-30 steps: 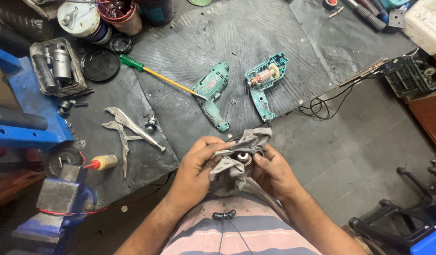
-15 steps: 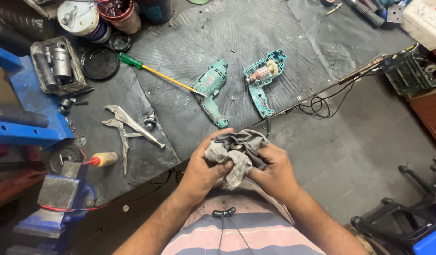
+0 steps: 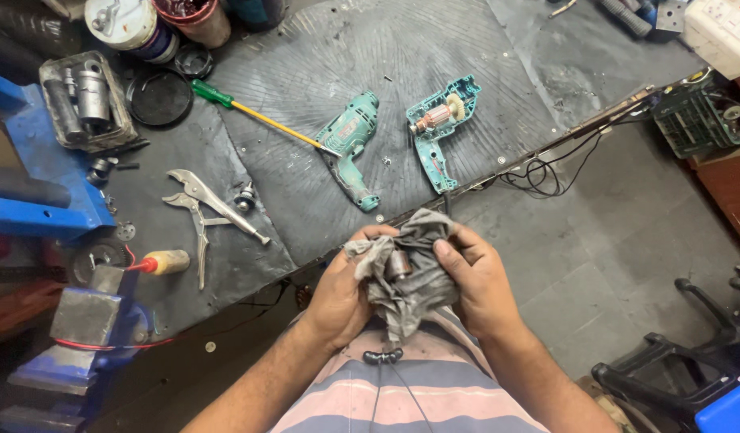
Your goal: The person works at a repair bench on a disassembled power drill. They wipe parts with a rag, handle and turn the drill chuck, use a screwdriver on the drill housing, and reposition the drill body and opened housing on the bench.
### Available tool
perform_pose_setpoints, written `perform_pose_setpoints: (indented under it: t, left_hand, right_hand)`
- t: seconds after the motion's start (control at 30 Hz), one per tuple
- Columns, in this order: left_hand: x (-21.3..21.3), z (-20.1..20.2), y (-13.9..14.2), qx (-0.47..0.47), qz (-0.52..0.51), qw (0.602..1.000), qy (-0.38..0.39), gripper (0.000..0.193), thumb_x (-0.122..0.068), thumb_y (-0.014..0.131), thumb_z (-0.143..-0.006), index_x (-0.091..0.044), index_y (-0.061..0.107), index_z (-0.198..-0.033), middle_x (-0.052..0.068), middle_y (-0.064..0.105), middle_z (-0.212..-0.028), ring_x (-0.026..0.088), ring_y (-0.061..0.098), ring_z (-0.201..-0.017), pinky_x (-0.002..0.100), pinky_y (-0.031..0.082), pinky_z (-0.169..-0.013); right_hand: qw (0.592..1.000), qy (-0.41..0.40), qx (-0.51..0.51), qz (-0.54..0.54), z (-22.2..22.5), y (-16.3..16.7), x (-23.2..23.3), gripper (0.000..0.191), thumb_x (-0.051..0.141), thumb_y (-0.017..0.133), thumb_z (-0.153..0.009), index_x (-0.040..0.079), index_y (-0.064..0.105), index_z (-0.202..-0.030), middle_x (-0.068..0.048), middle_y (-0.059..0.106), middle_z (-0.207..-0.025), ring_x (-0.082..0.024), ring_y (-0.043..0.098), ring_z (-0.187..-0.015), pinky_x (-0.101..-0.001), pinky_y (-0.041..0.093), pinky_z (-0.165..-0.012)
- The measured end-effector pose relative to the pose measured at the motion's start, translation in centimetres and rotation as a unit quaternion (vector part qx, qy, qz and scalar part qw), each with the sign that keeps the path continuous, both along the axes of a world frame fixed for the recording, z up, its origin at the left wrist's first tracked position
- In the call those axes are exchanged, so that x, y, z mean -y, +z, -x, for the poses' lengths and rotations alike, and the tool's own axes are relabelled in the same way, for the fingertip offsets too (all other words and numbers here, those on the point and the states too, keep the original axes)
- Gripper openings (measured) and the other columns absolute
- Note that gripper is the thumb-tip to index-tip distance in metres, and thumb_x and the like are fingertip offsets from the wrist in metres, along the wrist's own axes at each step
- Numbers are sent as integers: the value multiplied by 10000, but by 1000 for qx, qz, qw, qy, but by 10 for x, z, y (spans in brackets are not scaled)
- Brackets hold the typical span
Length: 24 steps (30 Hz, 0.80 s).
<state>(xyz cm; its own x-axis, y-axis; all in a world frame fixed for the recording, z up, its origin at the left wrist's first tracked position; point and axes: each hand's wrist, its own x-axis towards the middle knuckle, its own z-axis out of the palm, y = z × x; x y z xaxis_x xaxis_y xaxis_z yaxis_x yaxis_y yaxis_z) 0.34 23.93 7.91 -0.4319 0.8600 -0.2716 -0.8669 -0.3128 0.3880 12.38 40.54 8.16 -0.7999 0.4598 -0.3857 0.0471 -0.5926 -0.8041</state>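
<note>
White round tin (image 3: 129, 24) at top left edge, lid partly cut off by the frame, with a blue-and-white label band round its side. Just right of it a dark red tub (image 3: 195, 18) with a pale lower wall, open top. White box (image 3: 723, 32) in the top right corner with red marks on it, print too small to tell. No signs, no screens visible.
</note>
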Motion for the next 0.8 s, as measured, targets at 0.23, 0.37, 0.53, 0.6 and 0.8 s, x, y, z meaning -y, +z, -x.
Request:
perform_pose_setpoints:
  t: [0.23, 0.37, 0.53, 0.6, 0.8]
  left_hand:
    - [-34, -25, 1, -10, 36, 999, -34, 345, -109, 652, -975, -42, 573, -1304, 81, 701, -1111, 157, 702, -983, 338, 598, -856]
    - [-59, -43, 2, -83, 51, 995, 15, 229, -97, 724, -1015, 29, 640, -1186, 75, 721, -1047, 125, 684, -928, 291, 569, -840]
    - [-90, -65, 4, -180, 138, 971, 80, 171, -123, 718, -1002, 37, 725, -1061, 47, 731, -935, 83, 650, -839, 258, 539, -775]
    - [-99, -72, 4, -227, 170, 955, 91, 190, -127, 697, -1021, 44, 746, -1090, 47, 741, -953, 70, 643, -857, 250, 536, -790]
    - [-113, -83, 4, -350, 212, 910, 68, 357, -37, 671, -949, -10, 676, -1305, 13, 745, -1214, 47, 652, -1081, 220, 515, -955]
  right_hand:
    - [968, 82, -178, 157, -37, -4, -38, 481, 55, 643, -895, -126, 590, -1337, -271, 608, -1345, -331, 627, -1210, -436, 487, -1062]
    - [937, 99, -126, -309, -60, -6, -49, 368, 32, 660, -959, -11, 666, -1324, -192, 597, -1352, -257, 599, -1195, -336, 490, -1024]
    - [868, 99, -221, -433, -73, -13, -85, 442, 153, 694, -1015, 41, 587, -1428, -137, 573, -1349, -235, 559, -1199, -337, 449, -1117]
    - [862, 110, -238, -433, -77, -20, -98, 506, 243, 749, -983, 40, 588, -1418, -128, 562, -1331, -243, 542, -1214, -337, 447, -1094]
    - [932, 60, -155, -321, -79, -55, -109, 749, 283, 848, -934, -11, 432, -1483, -142, 546, -1405, -240, 560, -1285, -389, 461, -1114]
